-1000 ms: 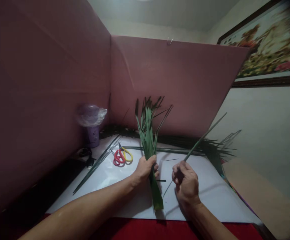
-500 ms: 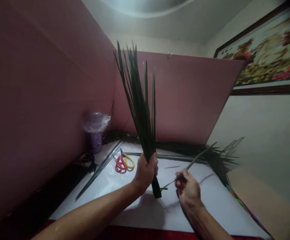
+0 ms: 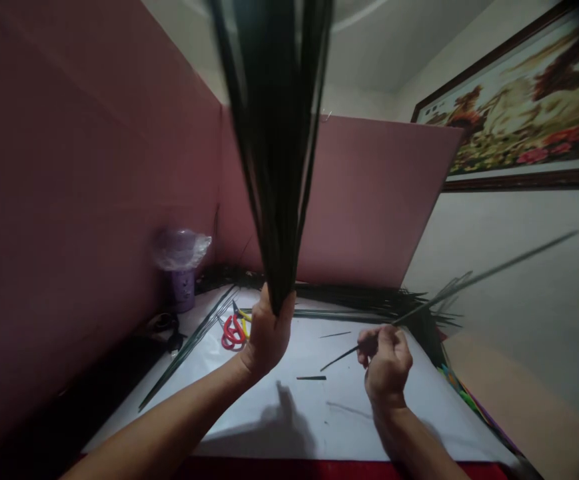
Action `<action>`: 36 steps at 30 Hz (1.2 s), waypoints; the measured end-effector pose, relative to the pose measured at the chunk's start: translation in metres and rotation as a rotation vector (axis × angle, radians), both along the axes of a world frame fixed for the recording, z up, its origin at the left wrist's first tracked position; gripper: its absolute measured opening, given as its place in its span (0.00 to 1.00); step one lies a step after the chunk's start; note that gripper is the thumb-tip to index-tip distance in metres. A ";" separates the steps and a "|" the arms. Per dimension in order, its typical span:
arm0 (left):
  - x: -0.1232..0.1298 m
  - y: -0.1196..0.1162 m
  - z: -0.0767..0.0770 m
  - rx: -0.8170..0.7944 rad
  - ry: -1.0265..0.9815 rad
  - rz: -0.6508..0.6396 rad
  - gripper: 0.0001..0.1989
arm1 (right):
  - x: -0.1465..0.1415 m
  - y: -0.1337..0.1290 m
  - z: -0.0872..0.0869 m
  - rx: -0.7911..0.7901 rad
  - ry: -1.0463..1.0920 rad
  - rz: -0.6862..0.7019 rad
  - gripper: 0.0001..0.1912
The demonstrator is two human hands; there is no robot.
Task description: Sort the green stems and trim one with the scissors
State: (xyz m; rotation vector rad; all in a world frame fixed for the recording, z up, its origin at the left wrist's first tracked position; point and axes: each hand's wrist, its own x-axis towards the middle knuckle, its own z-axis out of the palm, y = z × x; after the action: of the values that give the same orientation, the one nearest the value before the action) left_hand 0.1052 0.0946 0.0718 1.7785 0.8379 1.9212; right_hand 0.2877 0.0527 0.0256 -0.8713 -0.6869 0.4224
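My left hand (image 3: 269, 330) is closed around the lower end of a thick bundle of long dark green leaf strips (image 3: 276, 200). The bundle stands upright, and its tops run out of the picture, blurred near the camera. Between the fingers of my right hand (image 3: 388, 363) is one long thin leaf strip (image 3: 479, 275), slanting up to the right, its short end pointing down left. A short cut piece of leaf (image 3: 312, 378) lies on the white table covering (image 3: 344, 427) between the hands. Behind it lies a thin sliver (image 3: 336, 334).
Red-handled scissors (image 3: 232, 333) and a yellow-handled pair (image 3: 244, 325) lie beside my left hand. More green strips (image 3: 186, 350) rest at the left and along the back (image 3: 349, 297). A purple cup (image 3: 183, 287) with clear plastic stands back left. Pink panels (image 3: 354, 200) enclose the left and back.
My left hand has lifted the bundle and tilted it toward the camera. My right hand's strip now reaches farther up right. A short leaf piece now shows on the white covering.
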 end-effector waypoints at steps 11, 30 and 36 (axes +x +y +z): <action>0.042 0.062 0.013 -0.015 1.078 0.369 0.09 | -0.031 -0.024 -0.012 0.103 -0.598 0.028 0.16; 0.043 0.080 -0.013 -0.295 0.928 0.026 0.12 | -0.025 -0.006 -0.008 -0.057 -0.081 0.263 0.17; 0.034 -0.005 -0.036 -0.502 0.739 -0.416 0.13 | -0.021 0.000 -0.012 -0.116 -0.033 0.281 0.19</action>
State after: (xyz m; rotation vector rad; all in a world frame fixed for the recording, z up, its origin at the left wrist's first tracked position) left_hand 0.1394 0.0899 0.0359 2.1052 0.9589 0.6911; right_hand 0.2668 0.0522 0.0140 -0.8958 -0.8249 0.7061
